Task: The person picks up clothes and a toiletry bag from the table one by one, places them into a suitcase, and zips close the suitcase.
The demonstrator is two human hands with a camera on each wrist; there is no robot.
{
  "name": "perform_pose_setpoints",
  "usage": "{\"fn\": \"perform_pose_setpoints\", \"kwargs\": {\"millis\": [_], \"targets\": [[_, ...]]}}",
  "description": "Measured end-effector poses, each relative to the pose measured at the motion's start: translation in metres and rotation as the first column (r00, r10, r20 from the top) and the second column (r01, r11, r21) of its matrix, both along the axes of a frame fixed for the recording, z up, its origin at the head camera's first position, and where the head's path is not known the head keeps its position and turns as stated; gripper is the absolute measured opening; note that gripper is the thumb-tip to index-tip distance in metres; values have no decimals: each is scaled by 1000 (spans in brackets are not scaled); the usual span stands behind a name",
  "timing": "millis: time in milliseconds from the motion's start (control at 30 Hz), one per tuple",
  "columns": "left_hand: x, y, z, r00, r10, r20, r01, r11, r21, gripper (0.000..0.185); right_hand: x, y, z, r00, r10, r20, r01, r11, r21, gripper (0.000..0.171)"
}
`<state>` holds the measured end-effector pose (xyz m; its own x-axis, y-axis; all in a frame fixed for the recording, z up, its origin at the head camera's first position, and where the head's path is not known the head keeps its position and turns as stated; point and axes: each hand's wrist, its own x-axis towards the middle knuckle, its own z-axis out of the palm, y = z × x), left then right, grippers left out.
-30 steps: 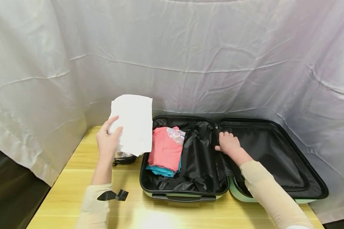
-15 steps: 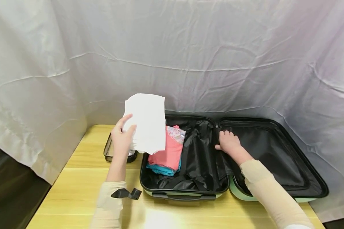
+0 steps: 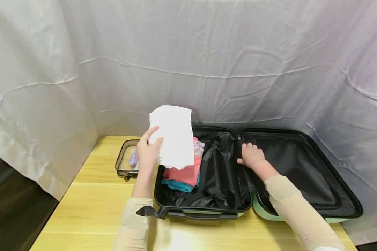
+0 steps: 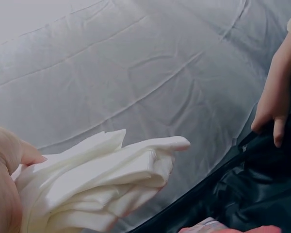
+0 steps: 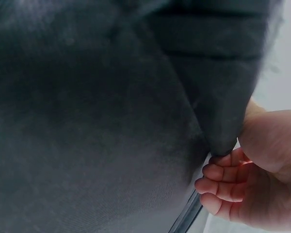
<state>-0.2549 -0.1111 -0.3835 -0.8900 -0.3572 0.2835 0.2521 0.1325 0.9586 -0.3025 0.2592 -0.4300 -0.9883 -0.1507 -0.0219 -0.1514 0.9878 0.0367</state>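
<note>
- Draped grey sheet behind; my left hand (image 3: 148,153) has carried the white folded cloth (image 3: 175,136) rightward, above the suitcase (image 3: 207,205), uncovering the clear pouch (image 3: 125,163).
- Right wrist view alone shows my right hand (image 3: 252,156) pinching black lining (image 5: 87,121).

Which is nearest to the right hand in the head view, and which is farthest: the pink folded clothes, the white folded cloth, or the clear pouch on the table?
From the right hand:
1. Pink folded clothes, in the suitcase's left half.
2. White folded cloth, held up in the left hand.
3. Clear pouch, outside the suitcase, far left.
</note>
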Motion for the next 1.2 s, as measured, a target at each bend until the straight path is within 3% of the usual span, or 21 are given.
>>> {"fn": "perform_pose_setpoints", "kwargs": {"millis": [267, 533, 700, 967, 1200], "targets": [[-3, 16, -5, 999, -36, 36, 35, 999, 42, 36, 3, -1, 3, 1000, -10, -2, 10, 1000, -6, 56], [-6, 34, -9, 995, -42, 89, 41, 999, 5, 35, 1, 0, 0, 1000, -11, 10, 11, 1000, -10, 57], [-10, 42, -20, 992, -38, 119, 41, 999, -20, 36, 0, 1, -2, 1000, -4, 12, 4, 1000, -6, 60], [-17, 46, -37, 985, -70, 160, 67, 997, 24, 37, -3, 5, -7, 1000, 9, -1, -9, 1000, -9, 59], [-18, 51, -46, 975, -73, 211, 86, 995, -57, 38, -3, 7, -5, 1000, 5, 14, -5, 1000, -9, 59]]}}
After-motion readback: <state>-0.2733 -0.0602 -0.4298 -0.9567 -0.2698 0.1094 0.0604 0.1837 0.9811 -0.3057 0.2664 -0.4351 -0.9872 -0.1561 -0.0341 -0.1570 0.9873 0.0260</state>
